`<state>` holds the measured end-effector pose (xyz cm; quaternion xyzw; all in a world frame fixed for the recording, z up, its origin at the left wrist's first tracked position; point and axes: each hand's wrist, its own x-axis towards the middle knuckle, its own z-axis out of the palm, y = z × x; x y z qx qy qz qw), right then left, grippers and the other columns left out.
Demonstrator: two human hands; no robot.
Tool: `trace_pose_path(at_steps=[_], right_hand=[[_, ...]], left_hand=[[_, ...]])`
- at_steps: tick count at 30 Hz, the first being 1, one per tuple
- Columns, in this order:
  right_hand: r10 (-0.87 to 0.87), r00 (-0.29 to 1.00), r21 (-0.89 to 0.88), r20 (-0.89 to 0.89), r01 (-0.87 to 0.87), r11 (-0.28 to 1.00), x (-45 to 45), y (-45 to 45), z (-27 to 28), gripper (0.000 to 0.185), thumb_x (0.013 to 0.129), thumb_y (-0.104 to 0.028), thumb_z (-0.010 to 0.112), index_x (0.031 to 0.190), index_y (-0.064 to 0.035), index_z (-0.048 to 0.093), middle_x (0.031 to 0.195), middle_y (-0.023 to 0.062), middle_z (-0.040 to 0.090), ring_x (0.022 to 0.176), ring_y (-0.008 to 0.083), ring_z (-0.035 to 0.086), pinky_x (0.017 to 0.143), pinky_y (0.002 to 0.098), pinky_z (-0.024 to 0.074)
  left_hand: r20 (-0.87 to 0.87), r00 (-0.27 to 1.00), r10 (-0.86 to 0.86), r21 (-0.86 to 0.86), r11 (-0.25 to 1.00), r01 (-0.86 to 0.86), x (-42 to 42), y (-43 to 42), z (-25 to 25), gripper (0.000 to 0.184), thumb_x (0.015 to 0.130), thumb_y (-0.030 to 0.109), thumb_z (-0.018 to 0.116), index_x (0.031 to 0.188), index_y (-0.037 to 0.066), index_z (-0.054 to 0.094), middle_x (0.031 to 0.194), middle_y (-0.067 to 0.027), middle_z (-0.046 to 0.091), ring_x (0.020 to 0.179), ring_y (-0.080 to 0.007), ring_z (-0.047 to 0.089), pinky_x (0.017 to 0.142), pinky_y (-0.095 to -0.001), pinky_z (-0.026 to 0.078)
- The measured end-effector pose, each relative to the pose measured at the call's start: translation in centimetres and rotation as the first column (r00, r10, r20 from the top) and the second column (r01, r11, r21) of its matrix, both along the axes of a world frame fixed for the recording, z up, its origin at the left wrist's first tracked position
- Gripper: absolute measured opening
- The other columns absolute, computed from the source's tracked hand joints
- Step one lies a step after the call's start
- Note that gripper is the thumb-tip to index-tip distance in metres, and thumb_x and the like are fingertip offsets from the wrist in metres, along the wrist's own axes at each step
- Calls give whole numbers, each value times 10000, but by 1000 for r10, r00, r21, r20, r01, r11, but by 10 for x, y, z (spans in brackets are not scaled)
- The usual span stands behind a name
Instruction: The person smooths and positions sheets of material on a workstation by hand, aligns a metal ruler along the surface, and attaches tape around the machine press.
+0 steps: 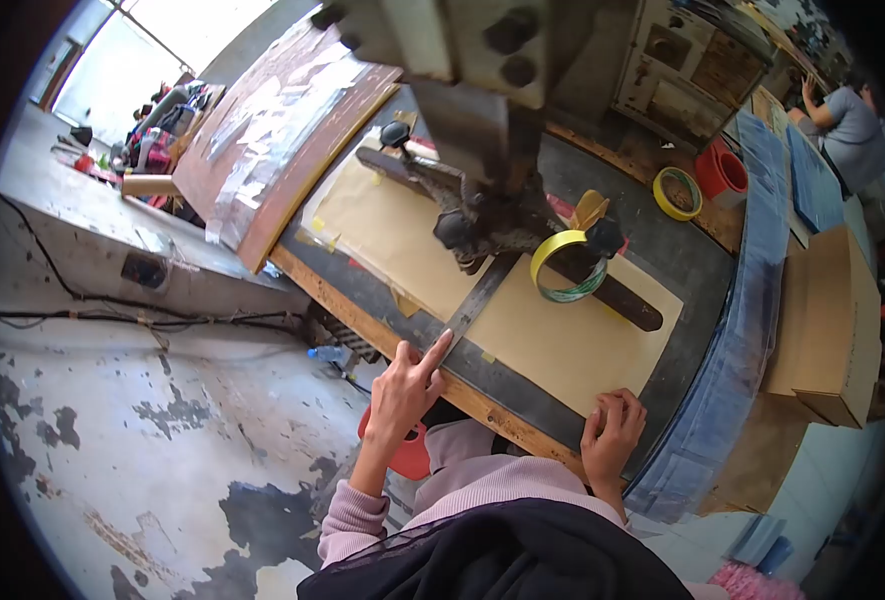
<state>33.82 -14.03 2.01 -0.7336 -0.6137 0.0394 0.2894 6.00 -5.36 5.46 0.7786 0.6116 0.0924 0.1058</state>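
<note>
My left hand (404, 388) is at the near edge of the dark work surface. Its index finger is stretched out, touching the end of a flat metal strip (472, 308), and it grips nothing. The strip runs between two brown paper sheets (387, 222) under a heavy metal press head (477, 205). At the near corner of the right-hand brown sheet (572, 335) rests my right hand (612, 432), fingers loosely bent, thumb apart, nothing visible in them. A yellow tape roll (552, 246) hangs around the press's right arm (617, 300), by a black knob.
A red container (722, 175) and a yellow-rimmed round holder (698, 207) stand at the back right. Clear plastic sheeting (697, 380) drapes the right edge, beside a cardboard box (827, 330). At left stands a plastic-covered wooden board (282, 120). Another person (852, 130) works at far right.
</note>
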Motion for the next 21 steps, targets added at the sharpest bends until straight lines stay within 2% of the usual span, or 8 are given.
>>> trace_pose_path(at_steps=[4, 8, 15, 21], right_hand=[[11, 1000, -5, -2, -11, 1000, 0, 0, -3, 207, 780, -48, 594, 984, -79, 571, 1074, 117, 518, 951, 324, 501, 800, 448, 403], [19, 1000, -5, 8, -19, 1000, -1, -2, -3, 218, 783, -34, 590, 997, -71, 568, 1080, 122, 516, 972, 328, 501, 826, 452, 400], [38, 999, 9, 37, -39, 999, -1, -2, -5, 208, 806, -28, 576, 1011, -63, 567, 1090, 127, 511, 1003, 330, 502, 838, 450, 402], [63, 998, 14, 16, -63, 998, 1, -2, -6, 214, 809, -24, 577, 1020, -54, 570, 1093, 137, 511, 1013, 336, 502, 844, 456, 403]], left_hand=[[12, 1000, 17, 65, 998, -18, -1, -2, -9, 580, 837, 213, 622, 1380, 320, 447, 831, -88, 477, 661, -210, 588, 510, -347, 520], [-37, 999, 2, 102, 995, 2, -4, -3, -14, 615, 839, 216, 628, 1402, 333, 409, 845, -92, 481, 655, -187, 597, 499, -312, 525], [-46, 999, 4, 64, 998, -1, -5, -2, -12, 597, 851, 194, 616, 1398, 331, 419, 843, -81, 478, 628, -190, 596, 507, -327, 530], [-24, 1000, -15, 119, 993, 18, -9, -2, -19, 616, 835, 198, 647, 1395, 327, 425, 845, -81, 474, 607, -193, 606, 510, -319, 534]])
